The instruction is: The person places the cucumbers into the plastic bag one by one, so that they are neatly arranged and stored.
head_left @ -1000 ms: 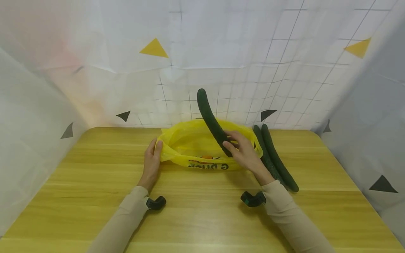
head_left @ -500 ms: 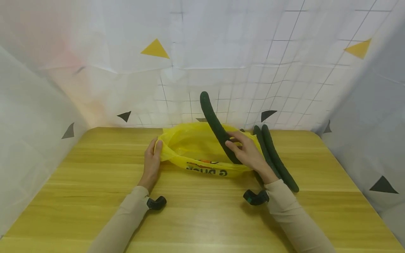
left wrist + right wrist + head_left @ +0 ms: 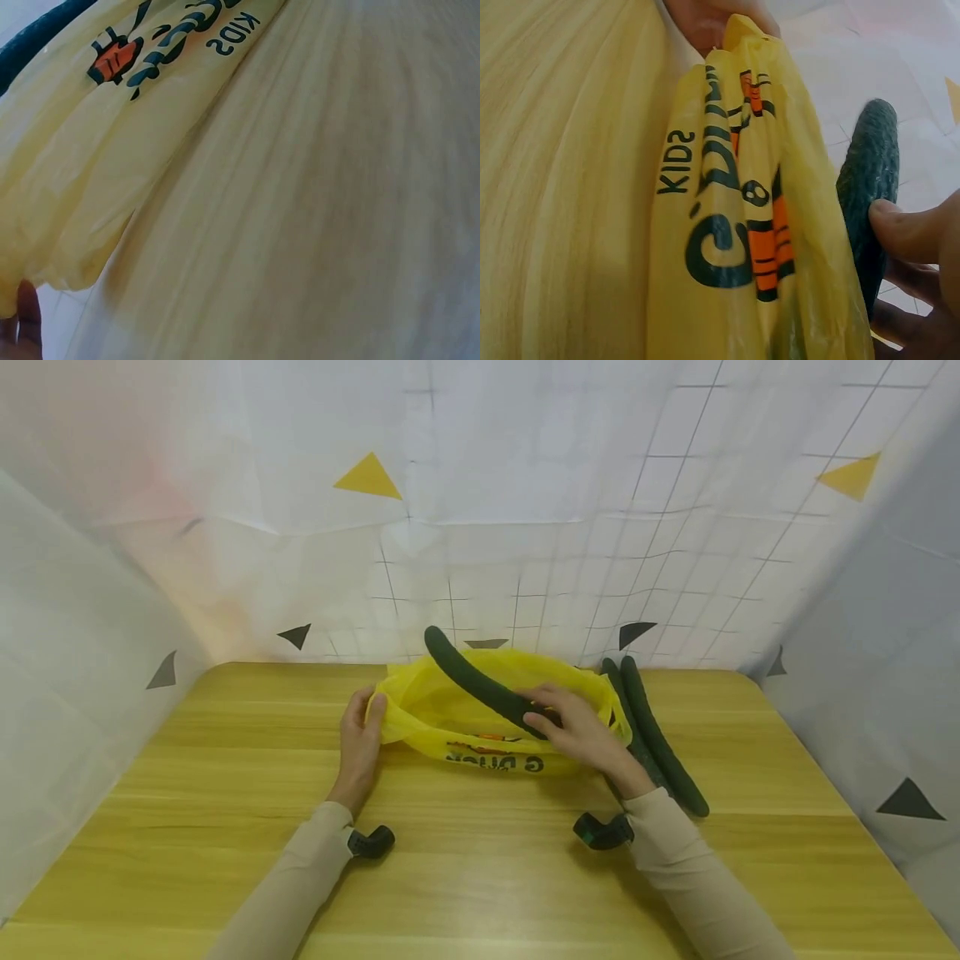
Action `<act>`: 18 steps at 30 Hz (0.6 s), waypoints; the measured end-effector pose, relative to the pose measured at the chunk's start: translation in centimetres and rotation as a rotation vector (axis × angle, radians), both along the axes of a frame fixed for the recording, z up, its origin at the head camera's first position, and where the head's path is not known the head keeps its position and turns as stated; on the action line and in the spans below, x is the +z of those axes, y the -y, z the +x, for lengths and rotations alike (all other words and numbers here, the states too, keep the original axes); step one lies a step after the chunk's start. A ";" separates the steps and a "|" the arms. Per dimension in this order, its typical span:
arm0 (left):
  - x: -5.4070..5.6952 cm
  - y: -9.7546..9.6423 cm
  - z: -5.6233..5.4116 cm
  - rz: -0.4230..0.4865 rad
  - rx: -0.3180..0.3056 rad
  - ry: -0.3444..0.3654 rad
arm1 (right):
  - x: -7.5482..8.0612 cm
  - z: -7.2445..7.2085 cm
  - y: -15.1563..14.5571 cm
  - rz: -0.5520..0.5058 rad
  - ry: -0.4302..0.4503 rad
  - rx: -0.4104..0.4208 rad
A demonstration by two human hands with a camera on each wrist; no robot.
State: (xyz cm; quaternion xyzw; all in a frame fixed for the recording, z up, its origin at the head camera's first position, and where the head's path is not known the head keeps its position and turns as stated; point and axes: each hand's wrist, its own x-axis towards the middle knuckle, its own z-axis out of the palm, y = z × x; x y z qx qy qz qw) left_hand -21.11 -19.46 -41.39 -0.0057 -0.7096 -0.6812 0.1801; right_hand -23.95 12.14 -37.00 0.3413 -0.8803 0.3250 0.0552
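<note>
A yellow plastic bag (image 3: 420, 739) with dark lettering lies on the table, its mouth spread wide. At its left end my left hand (image 3: 360, 735) pinches the rim between thumb and fingers; in the left wrist view a fingertip (image 3: 28, 319) shows at the bag's corner. My right hand (image 3: 585, 735) grips a long dark green cucumber (image 3: 472, 680) near its lower end, over the bag's opening. The cucumber slants, its free end up and to the left above the far rim. In the right wrist view the thumb (image 3: 911, 232) presses along the cucumber (image 3: 870, 165).
Two more cucumbers lie side by side right of the bag, the outer one (image 3: 660, 735) fully in view and the inner one (image 3: 624, 693) partly behind my right arm. The wooden table (image 3: 465, 893) ends at a white sheet wall (image 3: 285, 577) behind the bag.
The cucumber in my right hand first dips slightly right, then tilts over to the left, its free end now lower. The bag's right side shifts a little. My left hand stays in place.
</note>
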 end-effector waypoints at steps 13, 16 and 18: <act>-0.1 0.0 -0.1 0.062 0.023 -0.030 | -0.4 0.2 0.2 0.015 0.009 0.034; 0.0 0.0 -0.1 0.066 0.024 -0.043 | -0.5 0.1 0.3 0.029 0.010 0.032; 0.0 0.0 -0.1 0.073 0.020 -0.052 | -0.5 0.1 0.4 0.042 0.014 0.036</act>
